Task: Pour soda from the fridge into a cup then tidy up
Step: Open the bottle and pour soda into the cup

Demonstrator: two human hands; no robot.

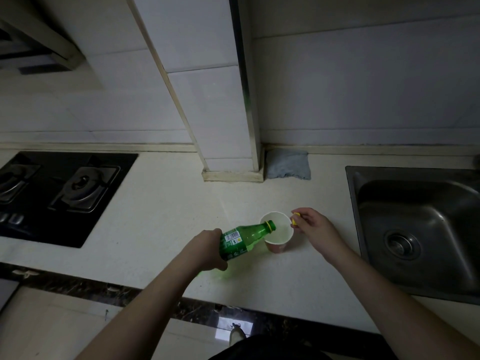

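My left hand (206, 249) grips the lower body of a green soda bottle (244, 239), tilted almost flat. Its open mouth, ringed in yellow, reaches over the rim of a paper cup (278, 236). The cup is red outside and white inside, stands on the pale counter (161, 216), and holds some pale liquid. My right hand (315, 228) hovers just right of the cup and pinches the yellow bottle cap (295, 220) between thumb and fingers.
A steel sink (415, 229) is set into the counter at the right. A black gas hob (59, 190) lies at the left. A grey cloth (288, 167) sits against the wall beside a tiled column (228, 157). The counter's dark front edge runs below my arms.
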